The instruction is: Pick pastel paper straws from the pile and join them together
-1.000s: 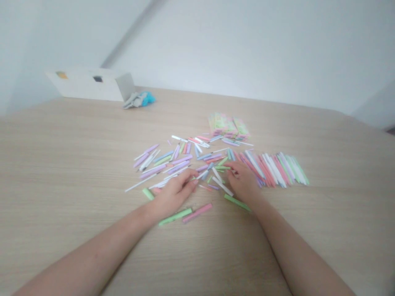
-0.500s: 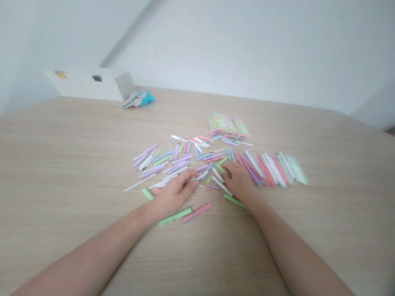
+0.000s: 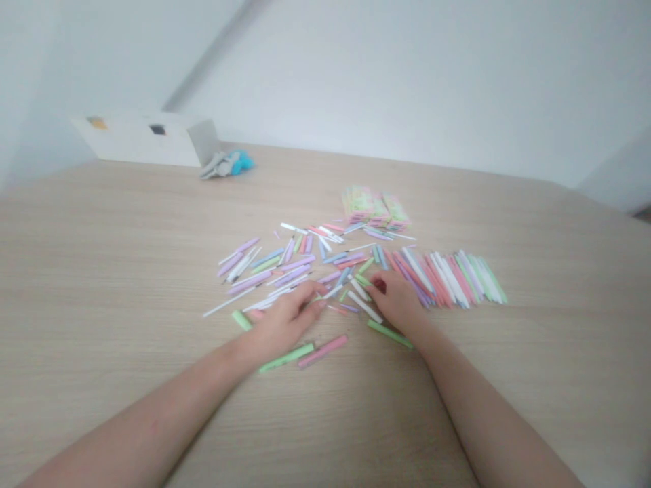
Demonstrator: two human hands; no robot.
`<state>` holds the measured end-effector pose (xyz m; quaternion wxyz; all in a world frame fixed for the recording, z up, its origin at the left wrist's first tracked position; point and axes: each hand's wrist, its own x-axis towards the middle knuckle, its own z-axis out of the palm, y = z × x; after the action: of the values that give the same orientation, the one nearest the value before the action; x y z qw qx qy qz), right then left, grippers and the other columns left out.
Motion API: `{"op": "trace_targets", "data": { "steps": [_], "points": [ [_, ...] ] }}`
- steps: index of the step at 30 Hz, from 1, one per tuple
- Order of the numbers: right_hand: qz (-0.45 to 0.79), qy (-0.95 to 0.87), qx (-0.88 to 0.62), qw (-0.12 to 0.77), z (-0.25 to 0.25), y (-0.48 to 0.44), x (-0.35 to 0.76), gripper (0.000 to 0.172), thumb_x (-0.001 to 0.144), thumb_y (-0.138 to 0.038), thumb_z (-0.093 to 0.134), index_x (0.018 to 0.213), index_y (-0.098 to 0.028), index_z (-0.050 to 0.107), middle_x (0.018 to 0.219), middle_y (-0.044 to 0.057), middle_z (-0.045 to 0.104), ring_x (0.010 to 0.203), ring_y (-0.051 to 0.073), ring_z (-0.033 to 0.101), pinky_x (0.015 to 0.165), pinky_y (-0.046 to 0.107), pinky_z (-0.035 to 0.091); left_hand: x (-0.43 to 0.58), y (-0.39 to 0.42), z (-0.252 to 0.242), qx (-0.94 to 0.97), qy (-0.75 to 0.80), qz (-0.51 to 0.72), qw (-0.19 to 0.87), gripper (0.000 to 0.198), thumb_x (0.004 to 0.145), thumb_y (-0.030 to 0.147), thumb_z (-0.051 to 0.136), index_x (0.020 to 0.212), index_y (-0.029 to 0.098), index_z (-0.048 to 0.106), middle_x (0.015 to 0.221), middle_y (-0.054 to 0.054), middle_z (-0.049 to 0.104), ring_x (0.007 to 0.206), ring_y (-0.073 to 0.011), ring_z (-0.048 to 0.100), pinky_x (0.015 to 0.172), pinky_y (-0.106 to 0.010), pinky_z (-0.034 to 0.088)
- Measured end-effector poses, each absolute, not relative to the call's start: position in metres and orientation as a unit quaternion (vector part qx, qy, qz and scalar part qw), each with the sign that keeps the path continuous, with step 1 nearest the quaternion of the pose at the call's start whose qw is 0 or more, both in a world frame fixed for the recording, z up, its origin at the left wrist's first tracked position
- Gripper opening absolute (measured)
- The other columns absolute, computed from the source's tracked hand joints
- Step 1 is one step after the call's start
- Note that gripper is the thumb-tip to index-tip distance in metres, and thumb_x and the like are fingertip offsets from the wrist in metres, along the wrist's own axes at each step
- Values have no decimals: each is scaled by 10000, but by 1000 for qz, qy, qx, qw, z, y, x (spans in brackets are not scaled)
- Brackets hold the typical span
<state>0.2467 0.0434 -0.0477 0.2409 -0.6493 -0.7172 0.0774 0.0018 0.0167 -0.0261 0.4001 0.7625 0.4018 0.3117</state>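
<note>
Slim pastel pens and loose pen parts lie scattered over the middle of the table. My left hand [image 3: 285,318] rests among them, thumb and forefinger closed about the end of a white pen [image 3: 334,291]. To the right, my right hand [image 3: 399,301] is bent in a pinch beside a short green piece [image 3: 363,279]; what its fingertips hold, if anything, is blurred. A white pen [image 3: 365,307] lies between the hands. Nearer to me are a green pen [image 3: 287,357], a pink pen [image 3: 322,352] and another green pen [image 3: 389,333] by my right wrist.
A row of pens [image 3: 450,279] lies side by side on the right. Behind are stacked pink-and-green packets [image 3: 373,207]. A white box [image 3: 147,142] stands at the back left, with a crumpled grey and blue cloth-like thing [image 3: 228,164] beside it. A wall [image 3: 407,88] borders the table.
My right hand has shifted slightly, its curled fingers lifting a little and baring more of the green pen below its wrist. My left hand stays about where it was.
</note>
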Motion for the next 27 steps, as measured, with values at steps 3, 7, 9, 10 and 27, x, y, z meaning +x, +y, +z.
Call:
{"op": "trace_targets", "data": {
  "steps": [3, 7, 9, 10, 27],
  "points": [
    [88, -707, -658, 246, -45, 41, 246, 86, 783, -242, 579, 785, -160, 607, 796, 58, 647, 755, 187, 575, 684, 290, 418, 2, 17, -27, 761, 400, 315, 402, 212, 911, 309, 424, 1054, 182, 517, 690, 43, 464, 593, -109, 389, 541, -213, 308],
    [106, -692, -652, 291, -39, 38, 245, 131, 779, -227, 563, 867, -149, 621, 836, 75, 659, 774, 198, 589, 711, 322, 436, 2, 17, -27, 763, 400, 314, 399, 209, 912, 308, 422, 1047, 185, 523, 675, 44, 450, 582, -109, 378, 531, -213, 300],
    [146, -673, -640, 339, -35, 36, 244, 173, 776, -241, 564, 908, -148, 627, 833, 70, 659, 759, 193, 595, 715, 332, 449, 2, 17, -26, 763, 401, 311, 400, 200, 914, 308, 418, 1031, 184, 524, 658, 49, 431, 576, -108, 374, 529, -214, 299],
    [183, -656, -633, 368, -33, 35, 244, 186, 774, -256, 571, 915, -149, 629, 809, 61, 658, 734, 186, 599, 704, 331, 458, 2, 17, -26, 763, 402, 310, 401, 197, 915, 308, 417, 1028, 185, 523, 653, 50, 425, 576, -108, 373, 528, -214, 299],
    [511, -511, -380, 577, -9, 11, 234, 117, 745, -247, 684, 855, -212, 699, 527, -47, 498, 461, 70, 410, 434, 212, 308, 1, 12, -19, 782, 356, 331, 390, 199, 926, 273, 426, 1033, 175, 562, 835, 1, 550, 699, -116, 457, 620, -213, 357]
  ]
}}
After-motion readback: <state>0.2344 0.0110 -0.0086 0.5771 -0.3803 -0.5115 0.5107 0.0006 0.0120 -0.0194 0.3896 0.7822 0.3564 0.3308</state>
